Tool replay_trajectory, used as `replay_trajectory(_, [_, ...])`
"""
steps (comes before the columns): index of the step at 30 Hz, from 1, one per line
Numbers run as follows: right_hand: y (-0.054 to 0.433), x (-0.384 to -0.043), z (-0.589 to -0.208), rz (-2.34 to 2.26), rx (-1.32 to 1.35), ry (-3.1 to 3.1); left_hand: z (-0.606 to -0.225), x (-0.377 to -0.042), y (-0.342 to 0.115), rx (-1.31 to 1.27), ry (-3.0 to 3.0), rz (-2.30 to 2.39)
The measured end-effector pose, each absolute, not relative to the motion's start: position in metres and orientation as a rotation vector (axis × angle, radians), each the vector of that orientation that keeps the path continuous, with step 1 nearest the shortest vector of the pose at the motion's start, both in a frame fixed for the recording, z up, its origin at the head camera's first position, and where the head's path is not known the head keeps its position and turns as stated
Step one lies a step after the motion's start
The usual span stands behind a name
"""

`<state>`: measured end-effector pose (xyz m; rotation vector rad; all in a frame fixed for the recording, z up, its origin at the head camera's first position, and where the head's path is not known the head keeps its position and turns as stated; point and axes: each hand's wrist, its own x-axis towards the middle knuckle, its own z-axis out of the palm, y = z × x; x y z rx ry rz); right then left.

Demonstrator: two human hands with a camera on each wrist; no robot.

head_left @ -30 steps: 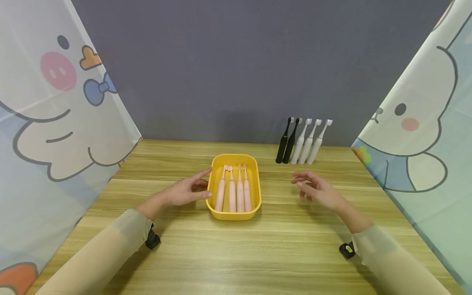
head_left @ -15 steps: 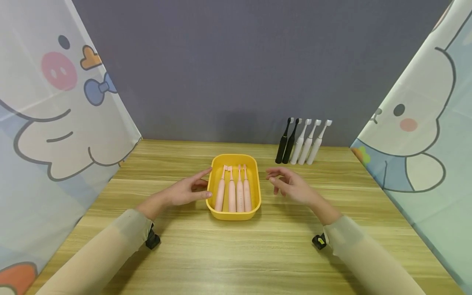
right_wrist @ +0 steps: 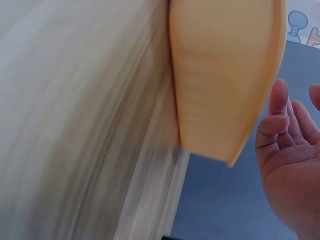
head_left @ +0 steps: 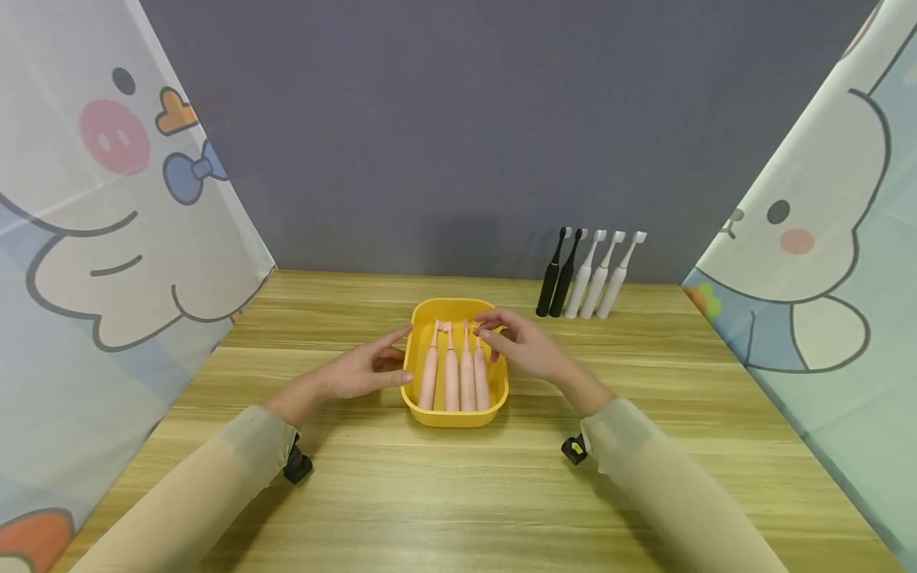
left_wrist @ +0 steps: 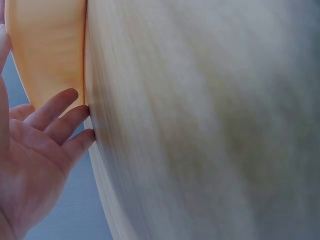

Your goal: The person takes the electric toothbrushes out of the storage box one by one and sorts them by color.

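Observation:
A yellow plastic tray [head_left: 458, 419] stands mid-table with several pink electric toothbrushes [head_left: 468, 382] lying side by side in it, heads toward the far end. My left hand [head_left: 358, 372] rests at the tray's left side with thumb and fingers spread. In the left wrist view its fingers [left_wrist: 60, 112] are straight beside the tray wall [left_wrist: 47, 50]. My right hand [head_left: 521, 342] reaches over the right rim, its loosely bent fingers above the head of the rightmost toothbrush. In the right wrist view that hand [right_wrist: 292, 165] shows nothing held and hovers over the rim.
Two black toothbrushes [head_left: 554, 282] and three white toothbrushes [head_left: 597, 282] lie in a row at the back right, near the grey back wall [head_left: 401, 143]. Cartoon-printed cloths [head_left: 165, 239] line both sides of the wooden table [head_left: 444, 501].
My right hand has moved left across the table, from right of the tray to over its right rim. The left hand and the tray have stayed put.

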<state>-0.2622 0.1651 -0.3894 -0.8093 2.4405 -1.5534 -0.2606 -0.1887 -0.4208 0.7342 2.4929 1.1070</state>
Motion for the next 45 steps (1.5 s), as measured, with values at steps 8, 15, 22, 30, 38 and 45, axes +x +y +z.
replay_trajectory(8, [0.137, -0.276, -0.394, -1.542, -0.777, 2.446, -0.42, -0.261, -0.189, 0.732, 2.476, 1.116])
replay_trajectory(15, [0.118, -0.286, -0.394, -1.47, -0.759, 2.491, -0.421, -0.262, -0.189, 0.734, 2.472, 1.119])
replay_trajectory(22, [0.1, -0.293, -0.396, -1.415, -0.751, 2.504, -0.423, -0.262, -0.188, 0.751, 2.478, 1.118])
replay_trajectory(30, [0.087, -0.3, -0.408, -1.166, -0.821, 2.637, -0.424, -0.261, -0.19, 0.752, 2.505, 1.09])
replay_trajectory(38, [0.079, -0.3, -0.414, -0.922, -0.878, 2.663, -0.424, -0.261, -0.193, 0.746, 2.514, 1.07])
replay_trajectory(45, [0.075, -0.298, -0.418, -0.825, -0.875, 2.731, -0.424, -0.263, -0.191, 0.765, 2.517, 1.075])
